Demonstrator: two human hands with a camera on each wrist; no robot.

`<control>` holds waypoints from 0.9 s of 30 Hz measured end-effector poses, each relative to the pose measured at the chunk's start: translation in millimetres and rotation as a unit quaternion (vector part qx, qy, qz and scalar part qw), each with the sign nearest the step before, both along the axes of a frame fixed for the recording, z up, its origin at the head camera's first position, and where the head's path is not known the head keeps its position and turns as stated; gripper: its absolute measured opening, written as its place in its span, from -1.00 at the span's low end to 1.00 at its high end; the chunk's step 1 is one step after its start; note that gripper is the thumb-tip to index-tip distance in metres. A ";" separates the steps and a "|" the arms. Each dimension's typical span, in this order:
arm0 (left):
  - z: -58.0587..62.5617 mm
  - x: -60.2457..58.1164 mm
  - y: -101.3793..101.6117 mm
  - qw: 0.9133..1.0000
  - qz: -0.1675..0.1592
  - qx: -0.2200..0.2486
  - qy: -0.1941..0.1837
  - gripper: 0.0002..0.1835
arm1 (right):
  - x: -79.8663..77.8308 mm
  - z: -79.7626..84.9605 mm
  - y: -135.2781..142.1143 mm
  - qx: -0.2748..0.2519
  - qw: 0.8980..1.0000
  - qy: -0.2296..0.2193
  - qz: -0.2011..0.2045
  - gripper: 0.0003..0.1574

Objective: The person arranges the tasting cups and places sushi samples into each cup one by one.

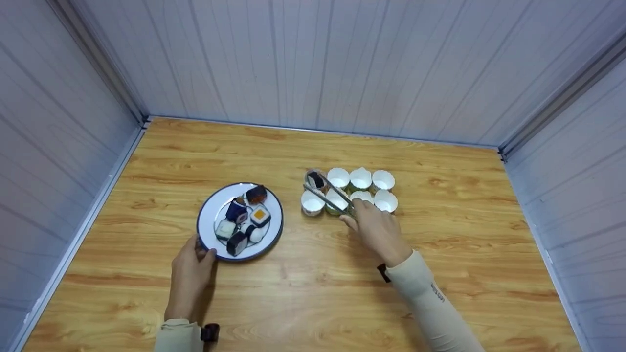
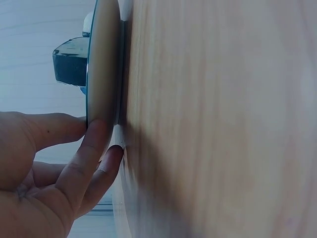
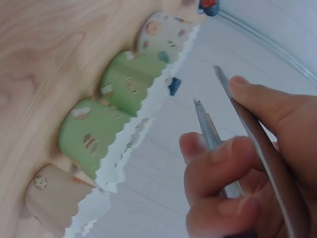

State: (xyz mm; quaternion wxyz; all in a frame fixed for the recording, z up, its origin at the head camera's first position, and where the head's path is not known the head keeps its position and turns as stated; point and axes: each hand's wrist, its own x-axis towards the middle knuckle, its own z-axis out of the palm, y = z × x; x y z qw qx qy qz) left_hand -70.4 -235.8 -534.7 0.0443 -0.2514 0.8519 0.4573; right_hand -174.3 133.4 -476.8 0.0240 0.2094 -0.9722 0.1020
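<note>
My left hand [image 1: 190, 274] pinches the near-left rim of a white plate [image 1: 208, 220] with a blue edge, thumb on top and fingers along its underside in the left wrist view. Several sushi pieces lie on the plate, among them a square roll with a yellow middle [image 1: 260, 215] and a dark-wrapped piece [image 2: 71, 62]. In my right hand [image 1: 379, 230] is a pair of metal tongs [image 1: 332, 199], their tips spread apart over the back-left paper cup. A dark sushi piece [image 1: 316, 180] sits in that cup. Between the tips nothing is held in the right wrist view.
Scalloped paper cups stand in two rows, such as a white-lined one [image 1: 383, 180] at back right and a green one [image 3: 81, 136]. Wood-grain table [image 1: 293, 303] extends around them. Pale panel walls [image 1: 303, 63] enclose the back and both sides.
</note>
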 end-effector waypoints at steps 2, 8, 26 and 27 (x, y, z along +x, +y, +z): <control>0.1 0.5 0.3 1.000 -0.001 -0.002 0.003 -0.38 | 4.1 0.6 -1.5 0.004 1.000 0.008 0.009 -0.49; 0.7 0.4 0.9 1.000 -0.005 -0.003 0.006 -0.39 | 14.4 -2.2 -8.2 0.004 0.998 0.044 0.043 -0.46; 0.2 0.9 -0.5 1.000 -0.007 0.004 0.002 -0.37 | 34.5 -20.9 -42.3 -0.001 0.994 0.005 0.110 -0.44; -0.3 0.6 -0.5 1.000 -0.006 0.005 -0.001 -0.37 | 34.7 -21.8 -44.8 -0.001 0.994 -0.004 0.110 -0.45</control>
